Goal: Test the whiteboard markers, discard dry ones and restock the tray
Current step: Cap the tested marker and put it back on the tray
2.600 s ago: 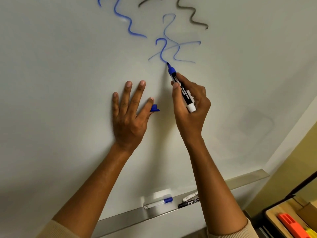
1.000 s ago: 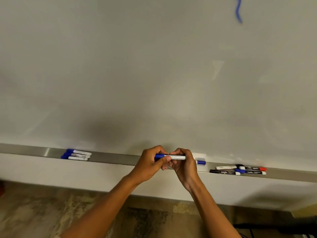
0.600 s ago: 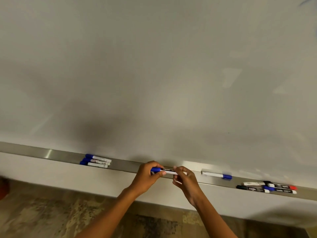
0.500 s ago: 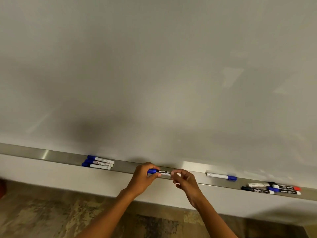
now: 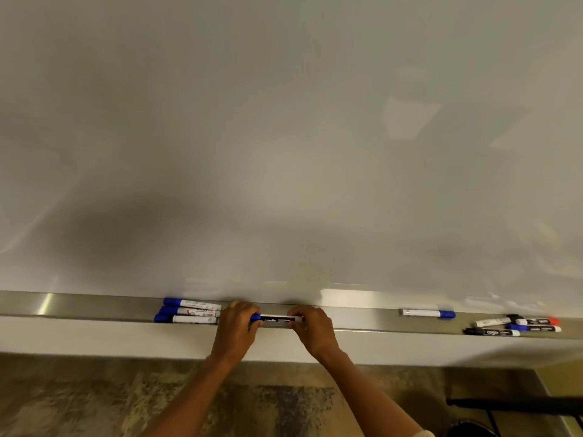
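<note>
Gripping a capped blue marker [image 5: 277, 319] with left hand [image 5: 237, 326] and right hand [image 5: 310, 326] over the steel tray [image 5: 94, 305] beneath the whiteboard [image 5: 284, 137], mottled floor [image 5: 94, 395] showing below.

The whiteboard [image 5: 284, 137] above the fingers [image 5: 239, 310] looks smooth and semi-glossy, carrying soft reflections. The tray [image 5: 79, 305] running either side of them is brushed metal with a bright glint. The marker [image 5: 279, 318] between the fingers has a smooth plastic barrel with a printed label. Below them, the floor [image 5: 94, 398] looks matt and mottled.
</note>
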